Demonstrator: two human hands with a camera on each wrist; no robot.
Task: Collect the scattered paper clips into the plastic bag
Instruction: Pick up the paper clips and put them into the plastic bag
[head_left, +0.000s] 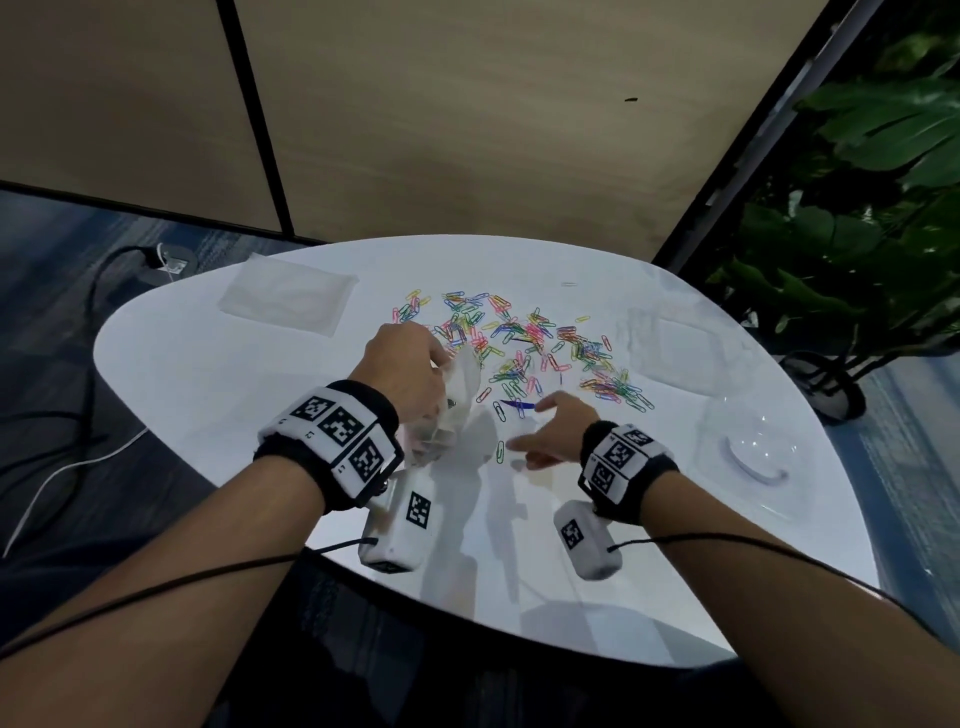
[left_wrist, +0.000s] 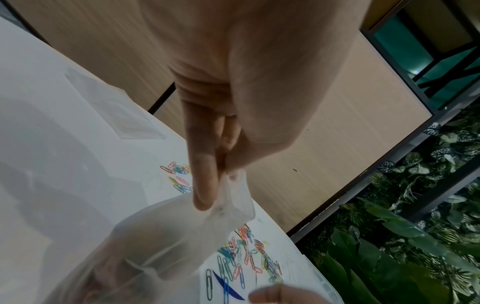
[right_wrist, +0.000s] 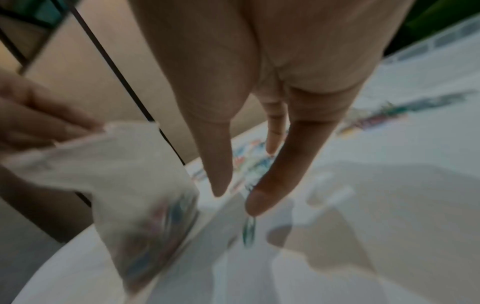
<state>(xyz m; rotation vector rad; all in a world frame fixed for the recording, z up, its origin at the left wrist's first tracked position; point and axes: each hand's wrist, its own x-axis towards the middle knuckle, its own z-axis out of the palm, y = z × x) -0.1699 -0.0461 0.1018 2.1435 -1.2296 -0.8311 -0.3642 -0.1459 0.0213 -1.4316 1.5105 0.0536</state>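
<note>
Colourful paper clips (head_left: 519, 343) lie scattered across the middle of the white table (head_left: 208, 364). My left hand (head_left: 441, 364) pinches the rim of a clear plastic bag (head_left: 457, 400) and holds it up over the table. In the left wrist view the fingers (left_wrist: 205, 185) grip the bag (left_wrist: 168, 236) at its top corner. A few clips show blurred in the bag's bottom (right_wrist: 155, 236). My right hand (head_left: 524, 431) hovers low to the right of the bag, its fingers straight and spread. A single green clip (head_left: 500, 451) lies just under its fingertips (right_wrist: 257, 205).
A flat clear bag (head_left: 288, 299) lies at the table's far left. A clear plastic lid (head_left: 675, 353) and a clear dome-shaped dish (head_left: 753, 457) sit on the right. A blue strip (head_left: 519, 404) lies among the near clips. A potted plant (head_left: 857, 208) stands beyond the right edge.
</note>
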